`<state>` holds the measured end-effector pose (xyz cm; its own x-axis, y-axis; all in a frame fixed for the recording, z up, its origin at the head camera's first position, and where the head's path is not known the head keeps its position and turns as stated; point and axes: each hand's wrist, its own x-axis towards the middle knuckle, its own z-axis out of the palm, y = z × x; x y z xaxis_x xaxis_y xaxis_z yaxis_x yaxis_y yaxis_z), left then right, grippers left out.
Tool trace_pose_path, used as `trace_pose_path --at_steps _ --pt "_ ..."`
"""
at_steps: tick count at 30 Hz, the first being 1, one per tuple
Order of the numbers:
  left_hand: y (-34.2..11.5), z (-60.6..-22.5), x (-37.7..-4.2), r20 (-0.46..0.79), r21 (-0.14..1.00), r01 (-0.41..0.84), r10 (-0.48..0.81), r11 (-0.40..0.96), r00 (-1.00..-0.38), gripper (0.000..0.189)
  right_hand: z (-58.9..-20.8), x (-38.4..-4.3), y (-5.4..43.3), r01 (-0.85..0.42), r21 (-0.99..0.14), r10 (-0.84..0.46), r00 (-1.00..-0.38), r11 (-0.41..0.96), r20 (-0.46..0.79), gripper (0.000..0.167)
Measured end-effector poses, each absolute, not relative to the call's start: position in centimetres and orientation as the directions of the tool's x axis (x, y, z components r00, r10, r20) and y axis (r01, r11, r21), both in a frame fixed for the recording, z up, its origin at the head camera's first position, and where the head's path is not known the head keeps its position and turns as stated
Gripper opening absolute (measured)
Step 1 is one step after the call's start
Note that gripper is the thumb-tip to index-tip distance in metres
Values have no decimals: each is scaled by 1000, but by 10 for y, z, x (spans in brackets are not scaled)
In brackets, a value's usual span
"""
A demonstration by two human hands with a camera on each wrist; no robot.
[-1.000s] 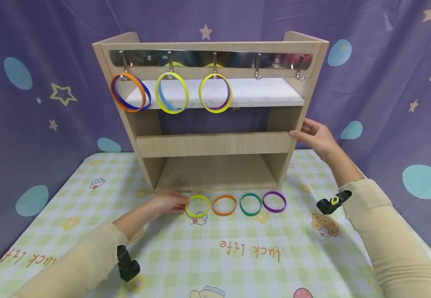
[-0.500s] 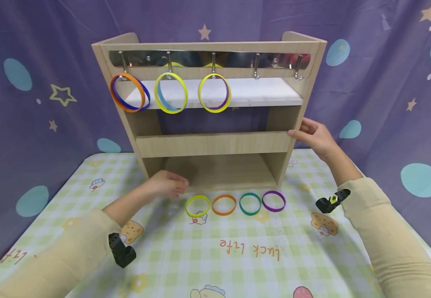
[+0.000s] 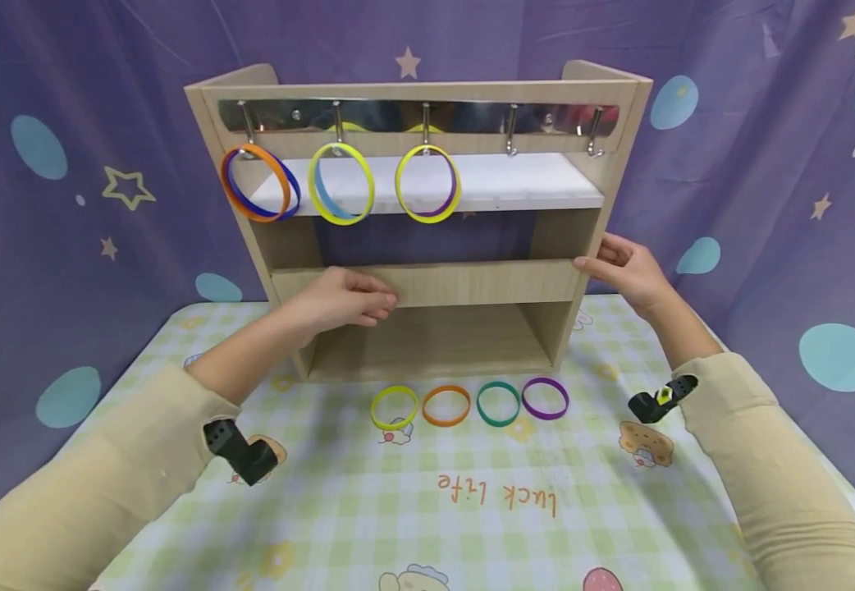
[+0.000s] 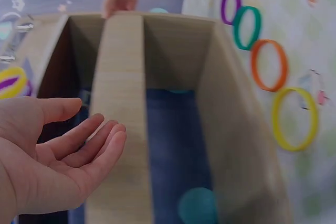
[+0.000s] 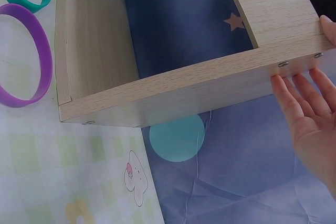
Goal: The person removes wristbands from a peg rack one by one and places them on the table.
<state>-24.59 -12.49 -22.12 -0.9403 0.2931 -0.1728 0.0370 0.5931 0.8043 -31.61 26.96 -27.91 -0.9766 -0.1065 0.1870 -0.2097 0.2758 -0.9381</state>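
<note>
My left hand (image 3: 335, 300) is raised in front of the lower crossbar (image 3: 486, 283) of a wooden shelf (image 3: 413, 92), fingers loosely bent. The left wrist view shows its palm turned up with nothing in it. At the shelf's right side panel, my right hand (image 3: 630, 273) holds on, thumb at the front edge and fingertips against the outer face. Silicone wristbands lie in a row before the shelf: yellow (image 3: 393, 428), orange (image 3: 445, 424), green (image 3: 497, 424) and purple (image 3: 545, 417).
Under the shelf's top runs a metal hook rail (image 3: 472, 116). Its left hook carries orange (image 3: 224, 185) and blue bands, the second yellow (image 3: 371, 185) and light blue, the middle yellow (image 3: 400, 197) and purple. Two right hooks are bare. A checked cloth (image 3: 368, 509) covers the table.
My left hand has left the spot beside the yellow wristband on the table and risen to the crossbar. The right hand keeps its place on the side panel. The wristbands have not moved.
</note>
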Motion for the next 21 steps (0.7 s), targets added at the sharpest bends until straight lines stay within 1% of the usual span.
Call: trace_pose_path --at_steps 7,13,21 --pt "-113 -186 -236 -102 816 90 296 570 -950 36 -280 -317 270 -213 -941 -110 -976 264 190 65" --pt "-107 -163 -227 4 852 165 309 497 -951 35 -280 -317 270 -205 -937 -114 -977 281 180 65" --pt "-101 -150 -220 131 844 211 192 493 -973 34 -279 -315 270 -184 -930 -100 -982 319 160 67"
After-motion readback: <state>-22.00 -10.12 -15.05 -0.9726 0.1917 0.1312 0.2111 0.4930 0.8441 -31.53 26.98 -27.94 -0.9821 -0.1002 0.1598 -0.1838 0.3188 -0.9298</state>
